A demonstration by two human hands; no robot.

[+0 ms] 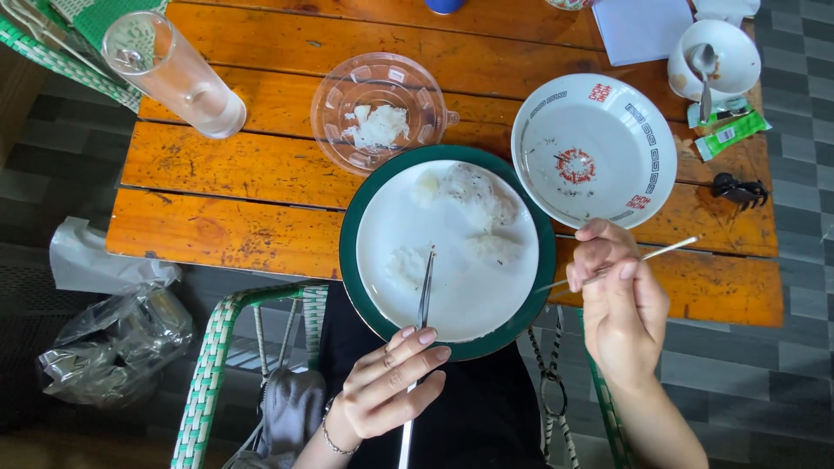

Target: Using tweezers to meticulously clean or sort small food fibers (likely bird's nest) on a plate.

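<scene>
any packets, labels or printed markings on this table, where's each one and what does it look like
Green sachet: far right edge of the table, below the white cup; small flat rectangle, green and white.
Bowl: right of the green-rimmed plate; round, white, red emblem at centre, red and dark rim markings.
Clear bags: on the floor, left; crumpled plastic.
No signs or screens.

Worn orange plank table point(261, 165), grey tiled floor point(782, 365), seemingly daylight.

Both hands are bare, without gloves or sleeves. Left hand point(382, 386): thin beaded bracelet point(330, 439) at the wrist, ring on one finger. Right hand point(618, 304): no jewellery visible. Dark clothing point(486, 417) covers the lap.
</scene>
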